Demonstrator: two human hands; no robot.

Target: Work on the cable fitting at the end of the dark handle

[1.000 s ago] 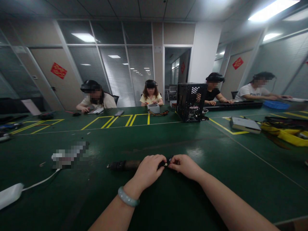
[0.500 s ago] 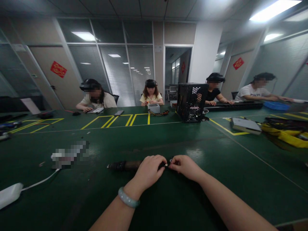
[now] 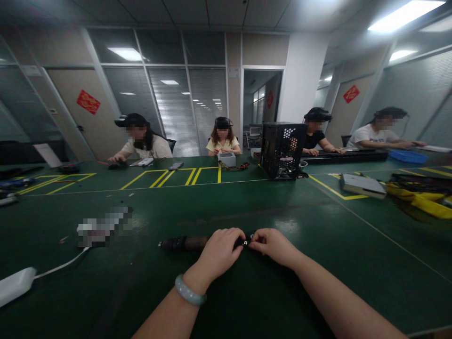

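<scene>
A long dark cylindrical tool, by its shape an electric screwdriver [image 3: 192,243], lies across the green table with its narrow tip pointing left. My left hand [image 3: 222,249] is wrapped over its rear part, hiding much of the body. At that rear end, my right hand [image 3: 270,245] is closed in a pinch on a small dark piece, mostly covered by the fingers. Between the fingertips of both hands a small shiny metal spot shows. The two hands nearly touch.
Left of my hands lies a blurred-out object [image 3: 104,227] with a white cable to a white block [image 3: 17,285]. Farther off stand a black computer case [image 3: 282,150], a grey power supply [image 3: 226,159] and a silver box [image 3: 363,185]. A yellow bag [image 3: 423,200] lies right. Several co-workers sit opposite.
My hands hold nearly the same pose at the tool's rear end. Across the table, the co-worker at left has lifted their head and reached a hand leftward to a dark object.
</scene>
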